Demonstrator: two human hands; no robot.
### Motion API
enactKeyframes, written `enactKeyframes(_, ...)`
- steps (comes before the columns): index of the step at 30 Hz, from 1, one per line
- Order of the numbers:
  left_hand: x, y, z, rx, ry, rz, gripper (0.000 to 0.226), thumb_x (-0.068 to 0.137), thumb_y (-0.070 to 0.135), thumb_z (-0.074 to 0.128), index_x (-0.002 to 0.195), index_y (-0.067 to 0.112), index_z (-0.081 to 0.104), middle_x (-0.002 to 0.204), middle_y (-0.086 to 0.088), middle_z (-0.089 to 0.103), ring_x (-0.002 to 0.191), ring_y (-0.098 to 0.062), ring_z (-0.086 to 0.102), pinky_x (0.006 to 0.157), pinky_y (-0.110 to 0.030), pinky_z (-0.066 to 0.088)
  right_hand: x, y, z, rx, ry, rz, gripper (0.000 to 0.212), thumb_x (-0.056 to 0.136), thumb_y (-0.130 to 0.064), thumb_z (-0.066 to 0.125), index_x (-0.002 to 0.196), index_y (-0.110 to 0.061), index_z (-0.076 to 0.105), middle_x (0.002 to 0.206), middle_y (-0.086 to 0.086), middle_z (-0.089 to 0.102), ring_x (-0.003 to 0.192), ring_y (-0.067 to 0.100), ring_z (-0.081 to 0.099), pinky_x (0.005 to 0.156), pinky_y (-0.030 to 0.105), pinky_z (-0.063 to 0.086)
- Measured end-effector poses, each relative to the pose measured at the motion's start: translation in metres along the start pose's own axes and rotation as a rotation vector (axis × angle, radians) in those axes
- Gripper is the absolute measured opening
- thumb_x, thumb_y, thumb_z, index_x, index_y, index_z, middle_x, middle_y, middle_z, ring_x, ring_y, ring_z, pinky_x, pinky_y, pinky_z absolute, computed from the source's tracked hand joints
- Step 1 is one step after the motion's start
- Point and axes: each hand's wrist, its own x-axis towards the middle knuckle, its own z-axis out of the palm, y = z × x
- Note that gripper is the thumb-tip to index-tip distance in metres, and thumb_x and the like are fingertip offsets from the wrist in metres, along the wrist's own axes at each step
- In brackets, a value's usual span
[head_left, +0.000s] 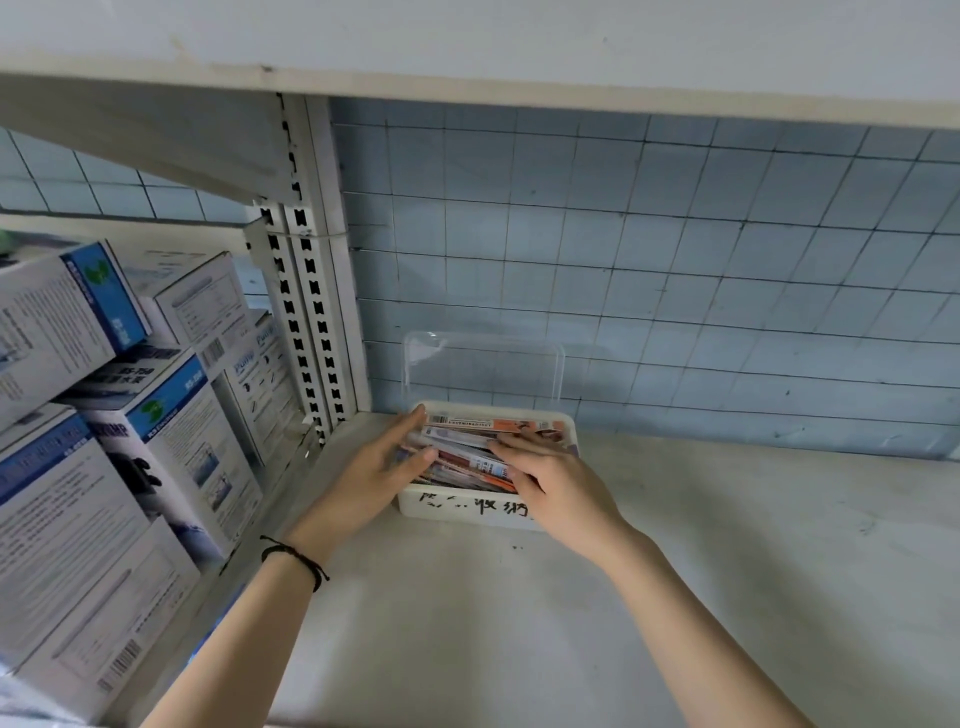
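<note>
Head view: the left hand (379, 467) has straight fingers pressed flat against the left ends of the packets (467, 457). The right hand (556, 483) lies over their right part, fingers bent on top and thumb at the near edge; I cannot tell whether it pinches them. The flat packets are orange, red and white with barcodes, packed tightly in a white box (457, 506) with black handwriting on its front. Its clear lid (483, 369) stands open behind. The box sits on a pale shelf (727, 545) against the back, with stacked cartons (171, 441) to the left.
</note>
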Motion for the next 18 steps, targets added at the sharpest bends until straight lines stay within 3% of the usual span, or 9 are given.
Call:
enactKeyframes(4,0.007,0.015,-0.002,0.321,0.011,0.023,0.061,0.092,0.045,0.049,0.147,0.029,0.029,0.159,0.000,0.013,0.144,-0.019,0.023,0.116,-0.033,0.016,0.001,0.000,-0.003,0.051,-0.001,-0.002,0.040,0.098,-0.014,0.045,0.133,-0.032,0.054,0.144,-0.020,0.044,0.136,0.001,0.036,0.106,0.021,0.038)
enactKeyframes(6,0.009,0.017,-0.003,0.464,0.014,0.038,0.057,0.096,0.044,0.041,0.148,0.028,0.027,0.159,0.001,0.011,0.146,-0.020,0.017,0.115,-0.031,0.011,0.002,-0.001,-0.004,0.017,0.015,-0.011,0.044,0.097,-0.011,0.046,0.135,-0.030,0.052,0.146,-0.018,0.043,0.139,0.003,0.033,0.110,0.024,0.035)
enactKeyframes(9,0.011,0.011,-0.002,0.524,-0.042,0.080,0.055,0.099,0.041,0.033,0.150,0.022,0.021,0.157,0.010,0.006,0.147,-0.012,-0.004,0.110,-0.022,0.000,0.004,0.002,-0.007,-0.093,0.031,-0.010,0.046,0.097,-0.020,0.047,0.143,-0.025,0.043,0.151,-0.012,0.037,0.144,0.010,0.026,0.115,0.025,0.020)
enactKeyframes(12,0.013,0.003,-0.002,0.608,-0.086,0.087,0.054,0.100,0.042,0.026,0.150,0.023,0.018,0.153,0.018,-0.003,0.145,-0.012,-0.015,0.115,-0.031,-0.005,0.004,0.006,-0.009,-0.152,-0.056,0.032,0.046,0.101,-0.025,0.036,0.148,-0.022,0.033,0.156,-0.009,0.027,0.146,0.011,0.019,0.116,0.025,0.015)
enactKeyframes(14,0.013,0.001,-0.002,0.697,-0.110,0.077,0.053,0.101,0.043,0.022,0.150,0.024,0.016,0.156,0.015,-0.005,0.144,-0.010,-0.016,0.117,-0.035,-0.005,0.003,0.006,-0.009,-0.186,-0.131,0.049,0.045,0.102,-0.026,0.032,0.147,-0.022,0.034,0.156,-0.009,0.028,0.145,0.014,0.024,0.116,0.030,0.022)
enactKeyframes(16,0.014,0.004,-0.002,0.808,-0.140,0.064,0.052,0.101,0.044,0.019,0.150,0.025,0.015,0.158,0.012,-0.005,0.145,-0.012,-0.015,0.119,-0.036,-0.005,0.005,0.004,-0.011,-0.260,-0.168,0.063,0.042,0.101,-0.026,0.032,0.142,-0.024,0.042,0.150,-0.008,0.041,0.136,0.021,0.041,0.104,0.037,0.042)
enactKeyframes(18,0.016,0.010,-0.001,0.933,-0.141,0.072,0.052,0.102,0.043,0.017,0.151,0.024,0.016,0.159,0.009,-0.002,0.146,-0.012,-0.011,0.119,-0.037,-0.005,0.006,0.004,-0.013,-0.334,-0.176,0.062,0.040,0.100,-0.025,0.032,0.138,-0.028,0.046,0.141,-0.006,0.052,0.124,0.025,0.052,0.088,0.035,0.049)
